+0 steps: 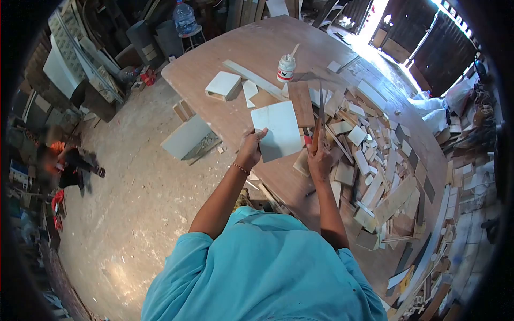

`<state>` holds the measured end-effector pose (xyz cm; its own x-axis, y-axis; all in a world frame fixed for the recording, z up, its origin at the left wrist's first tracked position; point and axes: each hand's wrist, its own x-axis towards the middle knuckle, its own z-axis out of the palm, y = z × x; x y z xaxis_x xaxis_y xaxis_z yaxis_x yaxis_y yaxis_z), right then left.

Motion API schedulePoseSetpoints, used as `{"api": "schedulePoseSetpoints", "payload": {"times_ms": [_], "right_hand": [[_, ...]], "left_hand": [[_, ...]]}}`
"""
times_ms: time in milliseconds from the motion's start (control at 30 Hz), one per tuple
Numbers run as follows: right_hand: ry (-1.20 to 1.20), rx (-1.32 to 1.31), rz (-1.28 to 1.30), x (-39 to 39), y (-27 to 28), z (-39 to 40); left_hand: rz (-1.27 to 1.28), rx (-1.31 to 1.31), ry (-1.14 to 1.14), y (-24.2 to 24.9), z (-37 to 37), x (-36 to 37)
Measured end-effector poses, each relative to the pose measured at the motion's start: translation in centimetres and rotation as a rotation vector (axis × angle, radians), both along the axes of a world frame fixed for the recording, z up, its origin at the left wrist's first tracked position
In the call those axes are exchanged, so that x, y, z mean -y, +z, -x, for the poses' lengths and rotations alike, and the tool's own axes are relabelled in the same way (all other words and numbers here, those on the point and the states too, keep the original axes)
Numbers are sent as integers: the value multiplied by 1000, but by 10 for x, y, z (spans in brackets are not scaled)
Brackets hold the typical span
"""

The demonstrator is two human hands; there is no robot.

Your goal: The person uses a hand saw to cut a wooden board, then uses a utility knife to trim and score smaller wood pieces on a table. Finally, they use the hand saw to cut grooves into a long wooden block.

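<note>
My left hand (250, 148) grips the left edge of a pale rectangular board (276, 129), thumb on its face. My right hand (321, 158) is closed around a long pointed tool (320, 115), its narrow tip pointing up and away from me; it looks like a saw or blade, but the kind is hard to make out. Something red (307, 140) shows between the board and my right hand. Beyond the board lie a brown wood piece (301, 104), a long pale strip (254, 79) and a small white-topped box (223, 84).
A white tub (286, 68) with a stick in it stands on the large table (198, 61). Many wood offcuts (369, 160) are heaped at the right. A board (187, 136) leans below the table's left edge. Another person (67, 160) sits at far left.
</note>
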<state>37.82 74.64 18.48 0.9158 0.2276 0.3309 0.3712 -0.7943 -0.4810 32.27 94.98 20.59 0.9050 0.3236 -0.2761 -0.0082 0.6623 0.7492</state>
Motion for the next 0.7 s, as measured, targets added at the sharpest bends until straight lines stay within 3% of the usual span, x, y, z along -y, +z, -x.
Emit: {"api": "schedulePoseSetpoints", "payload": {"times_ms": [233,433,500,533,700], "right_hand": [[-139,63,182,-46,-29,-47],[-84,123,328,-27,-58,-81],[-97,68,353,-24,-61,-83],[-174,-211,458,-25,-57,-85],[-82,-209,259,-22,-55,-91]], "left_hand": [[9,-22,-139,8,-58,-70],[-10,-4,-201,17,-89,-137],[-14,8,-214,23,-94,-149],[11,14,-207,27,-94,-154],[51,-55,-208,25,-95,-174]]}}
